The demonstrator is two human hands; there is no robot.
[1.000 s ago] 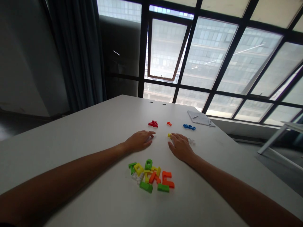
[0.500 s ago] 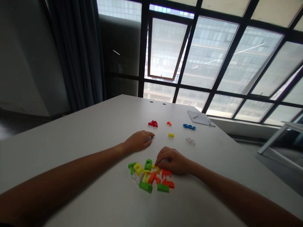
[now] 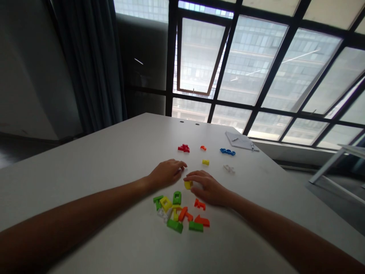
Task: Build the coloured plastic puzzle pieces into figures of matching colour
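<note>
My right hand (image 3: 209, 188) has its thumb and fingers around a yellow plastic block (image 3: 188, 185), just beyond a loose pile. Just left of it, my left hand (image 3: 167, 173) rests on the table, fingers stretched and apart, holding nothing that I can see. Nearer to me in the pile are a green block with a square hole (image 3: 177, 197), a yellow block with a hole (image 3: 165, 204), a clear piece (image 3: 164, 215), several orange pieces (image 3: 183, 214) and other green blocks (image 3: 195, 227).
Farther up the white table (image 3: 119, 152) lie grouped red pieces (image 3: 184, 148), an orange piece (image 3: 203, 147), a yellow block (image 3: 205, 162), a row of blue pieces (image 3: 227, 152) and clear pieces (image 3: 229, 168). Paper (image 3: 241, 140) with pens lies at the far right edge.
My right hand has drawn the yellow block away from the pile, forward and slightly left. An orange piece beside it has turned. My left hand has barely moved, its fingers shifting slightly.
</note>
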